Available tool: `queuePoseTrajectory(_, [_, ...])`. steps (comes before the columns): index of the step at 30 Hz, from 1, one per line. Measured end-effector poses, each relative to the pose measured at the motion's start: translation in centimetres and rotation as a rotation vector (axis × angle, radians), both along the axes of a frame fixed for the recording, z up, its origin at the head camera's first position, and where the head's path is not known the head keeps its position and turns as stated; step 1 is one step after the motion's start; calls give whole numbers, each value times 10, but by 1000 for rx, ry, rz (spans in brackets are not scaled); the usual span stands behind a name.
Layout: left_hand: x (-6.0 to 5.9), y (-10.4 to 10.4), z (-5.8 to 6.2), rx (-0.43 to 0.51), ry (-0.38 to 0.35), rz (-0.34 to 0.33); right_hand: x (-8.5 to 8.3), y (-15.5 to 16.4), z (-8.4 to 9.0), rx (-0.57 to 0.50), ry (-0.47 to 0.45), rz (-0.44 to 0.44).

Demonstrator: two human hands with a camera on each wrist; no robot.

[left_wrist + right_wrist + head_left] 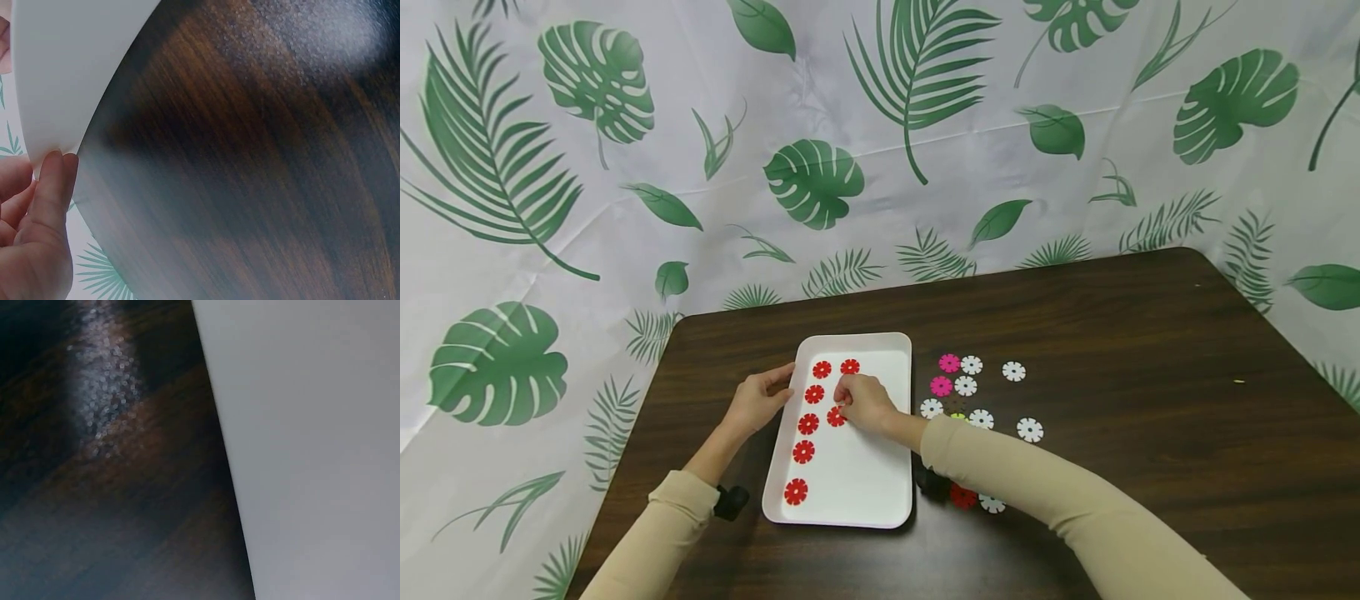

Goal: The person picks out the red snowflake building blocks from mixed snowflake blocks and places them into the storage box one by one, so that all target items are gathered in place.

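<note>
A white tray [865, 492] lies on the dark wooden table [1112, 350]. In it lie several red notched discs [803, 452], set in two columns. My right hand [842, 407] reaches into the tray, and its curled fingertips pinch a red disc [836, 417] in the second column. The left hand [784, 385] grips the tray's left rim, thumb toward the far corner. In the left wrist view its fingers [50, 187] touch the tray's edge [62, 75]. The right wrist view shows only the tray's wall [312, 456] and the tabletop; the hand itself is out of that frame.
Right of the tray lie loose discs: two pink [950, 362], several white [1030, 429], and a red one [962, 497] by my right forearm. A leaf-printed cloth [812, 175] hangs behind the table. The table's right half is bare wood.
</note>
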State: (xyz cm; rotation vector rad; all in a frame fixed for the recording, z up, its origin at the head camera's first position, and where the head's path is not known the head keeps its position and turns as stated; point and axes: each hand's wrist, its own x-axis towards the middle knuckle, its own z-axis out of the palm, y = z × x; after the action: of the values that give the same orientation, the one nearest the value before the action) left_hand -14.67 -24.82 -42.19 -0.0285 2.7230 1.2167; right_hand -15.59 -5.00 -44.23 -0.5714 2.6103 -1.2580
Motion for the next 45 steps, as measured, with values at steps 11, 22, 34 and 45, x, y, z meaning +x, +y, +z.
queuePoseTrajectory(11, [0,0,0,2,6,7,2,1,2,-24,-33,-24])
queuePoseTrajectory(22, [1,-1,-1,-9,8,4,1,14,14,-166,-177,-50])
queuePoseTrajectory(34, [0,0,-1,-9,10,7,1,45,34,-350,-261,-65])
queuePoseTrajectory(45, [0,0,0,-10,-18,19,6,86,40,-460,-363,-79])
